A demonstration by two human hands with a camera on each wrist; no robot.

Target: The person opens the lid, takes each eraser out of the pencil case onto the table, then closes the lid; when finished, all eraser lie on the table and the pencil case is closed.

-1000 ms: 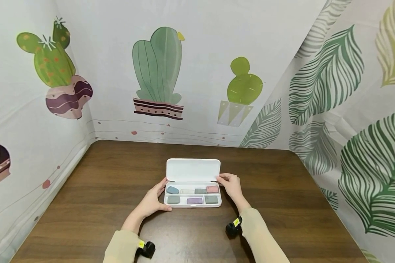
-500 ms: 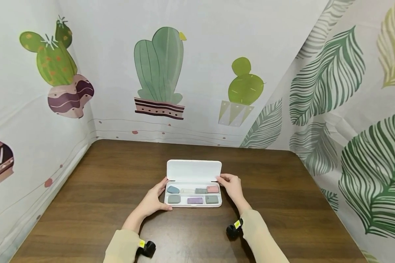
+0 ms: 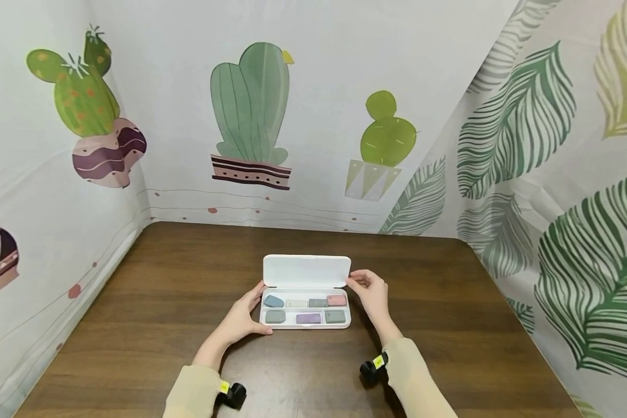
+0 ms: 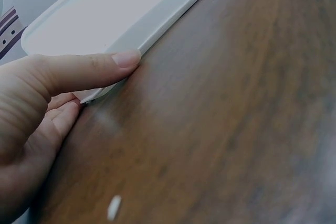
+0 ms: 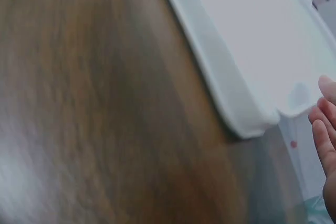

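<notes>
Counter, left side: dark wood of the counter [image 3: 136,325] runs from its left edge, beside a printed cloth [image 3: 177,116], to the left hand; the near edge is cut off.
Left sleeve: beige sleeve [image 3: 192,386], cropped at the bottom.
Left hand: the left hand [image 3: 238,320] has its grip round the case's left end, thumb at the front corner; some fingertips are hidden.
Case: the white case [image 3: 305,327] lies on the counter between the hands.
Back row: 4 blocks, blue [image 3: 274,301], pale [image 3: 296,303] and hard to make out, grey [image 3: 318,303], pink [image 3: 337,300].
Front row: 3 blocks, green, purple [image 3: 308,318], green.
Lid: the white lid [image 3: 307,271] stands raised behind.
Right hand: the right hand [image 3: 373,299] has a narrow grip at the lid's right corner; pinching or only touching, I cannot tell. Its wrist view crops it.
Counter, right side: wood extends past the right forearm to the right edge.
</notes>
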